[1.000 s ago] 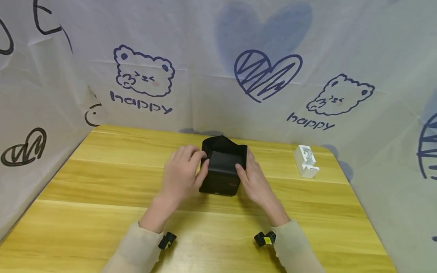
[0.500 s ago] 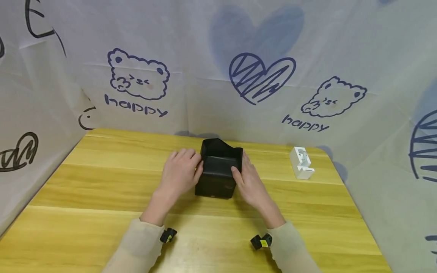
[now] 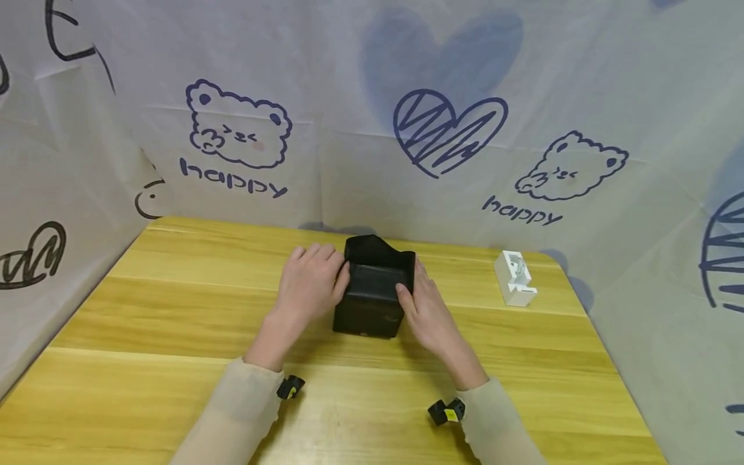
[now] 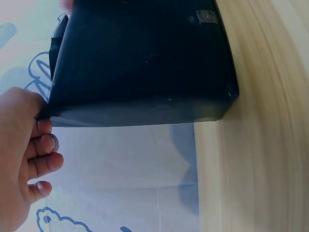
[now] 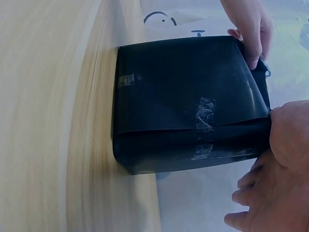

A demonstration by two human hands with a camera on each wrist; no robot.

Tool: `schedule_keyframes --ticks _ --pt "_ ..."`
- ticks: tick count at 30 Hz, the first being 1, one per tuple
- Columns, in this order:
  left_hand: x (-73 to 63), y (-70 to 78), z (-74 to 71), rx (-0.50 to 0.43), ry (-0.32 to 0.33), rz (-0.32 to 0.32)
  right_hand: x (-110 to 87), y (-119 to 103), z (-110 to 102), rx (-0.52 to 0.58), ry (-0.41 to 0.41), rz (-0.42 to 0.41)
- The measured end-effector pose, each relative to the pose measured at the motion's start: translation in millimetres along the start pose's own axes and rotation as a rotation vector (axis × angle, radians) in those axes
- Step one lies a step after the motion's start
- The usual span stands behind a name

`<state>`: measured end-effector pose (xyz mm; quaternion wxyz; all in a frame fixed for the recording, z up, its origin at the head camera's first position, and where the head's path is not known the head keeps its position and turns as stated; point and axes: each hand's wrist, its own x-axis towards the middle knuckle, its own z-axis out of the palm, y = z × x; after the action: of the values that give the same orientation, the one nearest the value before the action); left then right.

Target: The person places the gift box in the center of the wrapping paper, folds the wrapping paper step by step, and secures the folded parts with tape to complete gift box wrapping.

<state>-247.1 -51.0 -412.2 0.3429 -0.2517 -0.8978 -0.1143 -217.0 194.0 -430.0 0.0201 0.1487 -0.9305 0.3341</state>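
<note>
A black box stands on the table, with a raised flap at the back of its top. My left hand pinches the box's upper left edge; in the left wrist view its other fingers are loosely curled below that corner. On the other side, my right hand grips the box, thumb on the top front edge and fingers along the right side. Clear tape crosses a seam of the box in the right wrist view. The inside of the box is mostly hidden.
A small white block-like object with a notch sits at the right on the wooden table. A white cloth with blue drawings hangs behind the table and along both sides.
The left thumb and fingers have come together on the box's upper left edge. The right hand keeps its hold. The whole view has shifted slightly, and the box stays in place.
</note>
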Motion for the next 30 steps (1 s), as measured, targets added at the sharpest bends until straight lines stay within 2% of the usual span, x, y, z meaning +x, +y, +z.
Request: schedule_keyframes --ticks 7,13,25,28,30 --pt "5.7 -1.6 0.0 -0.014 0.022 -0.025 0.4 -1.4 -0.8 0.006 -0.013 0.010" --pt "6.6 -3.8 0.6 -0.023 0.059 -0.012 0.7 -1.8 -0.7 0.009 -0.014 0.005" --pt "6.6 -2.0 -0.1 -0.047 0.074 -0.021 1.4 0.7 0.8 0.019 -0.002 -0.022" --pt "5.5 -1.4 -1.8 -0.056 0.053 -0.027 0.2 0.9 -0.1 0.050 -0.014 -0.002" --pt "3.8 -1.5 -3.0 -0.057 0.013 -0.041 -0.4 0.9 -0.8 0.081 -0.023 0.019"
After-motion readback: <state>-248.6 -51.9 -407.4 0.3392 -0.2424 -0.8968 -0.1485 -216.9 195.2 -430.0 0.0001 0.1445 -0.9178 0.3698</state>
